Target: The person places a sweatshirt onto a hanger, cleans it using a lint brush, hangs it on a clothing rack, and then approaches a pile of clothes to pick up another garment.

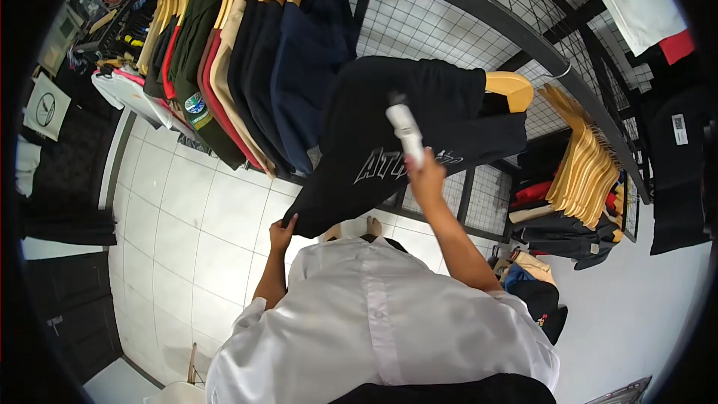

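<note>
A black shirt (pixel 351 116) with outlined lettering hangs on a wooden hanger (pixel 510 91) from the dark rack. Closed on the shirt's lower edge, my left hand (pixel 281 232) pulls the cloth out toward the lower left. My right hand (pixel 426 177) is wrapped round a white handheld device (pixel 405 131) with a dark tip, held over the front of the shirt near the lettering. The device is blurred, and whether its tip touches the cloth cannot be told.
Jackets and shirts (pixel 254 67) hang in a row at the upper left. Bare wooden hangers (pixel 585 176) hang at the right, above dark clothes. A pile of clothes and bags (pixel 532 292) lies at the lower right. A metal rack bar (pixel 479 4) crosses the top.
</note>
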The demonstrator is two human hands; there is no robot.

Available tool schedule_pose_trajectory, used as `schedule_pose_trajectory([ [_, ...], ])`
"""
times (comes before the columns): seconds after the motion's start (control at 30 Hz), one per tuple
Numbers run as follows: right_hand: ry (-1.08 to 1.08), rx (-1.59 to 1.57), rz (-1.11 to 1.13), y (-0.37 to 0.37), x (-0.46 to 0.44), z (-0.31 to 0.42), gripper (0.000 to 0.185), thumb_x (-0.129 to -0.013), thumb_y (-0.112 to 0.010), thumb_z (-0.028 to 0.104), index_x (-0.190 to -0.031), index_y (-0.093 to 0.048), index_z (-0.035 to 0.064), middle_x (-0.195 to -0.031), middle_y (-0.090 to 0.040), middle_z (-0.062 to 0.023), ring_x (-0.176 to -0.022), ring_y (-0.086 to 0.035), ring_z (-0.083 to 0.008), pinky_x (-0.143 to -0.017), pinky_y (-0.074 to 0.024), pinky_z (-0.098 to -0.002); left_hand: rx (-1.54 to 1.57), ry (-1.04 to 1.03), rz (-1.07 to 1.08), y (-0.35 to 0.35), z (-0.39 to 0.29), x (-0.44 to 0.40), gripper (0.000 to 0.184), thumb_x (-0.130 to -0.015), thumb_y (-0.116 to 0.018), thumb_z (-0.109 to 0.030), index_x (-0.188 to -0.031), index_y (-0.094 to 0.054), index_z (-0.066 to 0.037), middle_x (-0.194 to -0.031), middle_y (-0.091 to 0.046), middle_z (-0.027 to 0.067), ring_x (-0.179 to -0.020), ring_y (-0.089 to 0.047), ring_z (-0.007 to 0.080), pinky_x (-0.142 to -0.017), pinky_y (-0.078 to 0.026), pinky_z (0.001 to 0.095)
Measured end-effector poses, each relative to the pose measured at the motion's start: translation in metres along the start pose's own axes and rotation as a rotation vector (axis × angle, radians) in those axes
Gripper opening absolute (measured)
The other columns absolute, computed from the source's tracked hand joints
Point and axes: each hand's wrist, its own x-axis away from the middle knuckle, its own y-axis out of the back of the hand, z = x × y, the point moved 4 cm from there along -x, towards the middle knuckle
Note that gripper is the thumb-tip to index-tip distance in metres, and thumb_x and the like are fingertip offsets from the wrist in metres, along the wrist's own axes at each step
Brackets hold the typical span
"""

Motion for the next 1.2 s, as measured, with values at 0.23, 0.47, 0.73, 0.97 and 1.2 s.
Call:
schedule_pose_trajectory([
  [0.23, 0.168, 0.184, 0.735, -0.114, 0.121, -0.005, 0.047, -0.088, -0.053, 0.054, -0.092, -0.062, 0.0072, -0.061, -0.061, -0.0172, -0.057, -0.064, -0.0348, -0.053, -0.0514, -0.045, 0.148, 0.096, 0.086, -0.006, -0.023, 0.008, 0.046, -0.077, -0.075, -0.042, -0.079, -0.065, 0.003, -0.064, -0.063, 0.0059, -0.058, -0.057, 0.0121, -0.053, -0.046, 0.029],
  [0.47, 0.27, -0.011, -0.056, -0.001, 0.04, 0.005, 0.029, -0.072, -0.076, 0.023, -0.071, -0.053, 0.006, -0.061, -0.057, -0.0119, -0.054, -0.06, -0.0269, -0.047, -0.0464, -0.0391, -0.369, -0.242, 0.411, 0.018, 0.048, 0.024, 0.056, -0.062, -0.083, -0.044, -0.09, -0.067, 0.001, -0.082, -0.07, 0.0138, -0.078, -0.067, 0.0262, -0.072, -0.052, 0.0378],
  [0.73, -0.031, 0.181, 0.586, -0.108, 0.099, -0.002, 0.033, -0.077, -0.068, 0.031, -0.097, -0.057, 0.0073, -0.073, -0.065, -0.0176, -0.067, -0.065, -0.0379, -0.059, -0.0516, -0.0489, -0.038, 0.35, 0.204, 0.027, 0.062, 0.048, 0.047, -0.071, -0.079, -0.046, -0.072, -0.065, 0.0, -0.06, -0.06, 0.0048, -0.049, -0.055, 0.014, -0.049, -0.043, 0.0296],
  [0.97, 0.332, 0.015, 1.053, -0.093, 0.124, 0.022, 0.024, -0.075, -0.068, 0.026, -0.092, -0.061, 0.0098, -0.078, -0.065, -0.0127, -0.07, -0.064, -0.0334, -0.063, -0.0512, -0.0428, 0.311, 0.266, 0.167, 0.028, 0.054, 0.031, 0.033, -0.082, -0.074, -0.032, -0.091, -0.065, -0.002, -0.075, -0.063, 0.0009, -0.065, -0.055, 0.0084, -0.059, -0.044, 0.0233],
  [1.2, -0.094, 0.07, -0.11, 0.017, 0.029, -0.02, 0.017, -0.074, -0.069, 0.013, -0.085, -0.06, 0.0026, -0.065, -0.061, -0.0179, -0.059, -0.064, -0.0334, -0.054, -0.0506, -0.0428, 0.47, 0.32, 0.072, 0.047, 0.076, 0.035, 0.033, -0.088, -0.065, -0.036, -0.094, -0.065, -0.004, -0.082, -0.061, -0.0015, -0.075, -0.053, 0.0082, -0.067, -0.043, 0.0242],
])
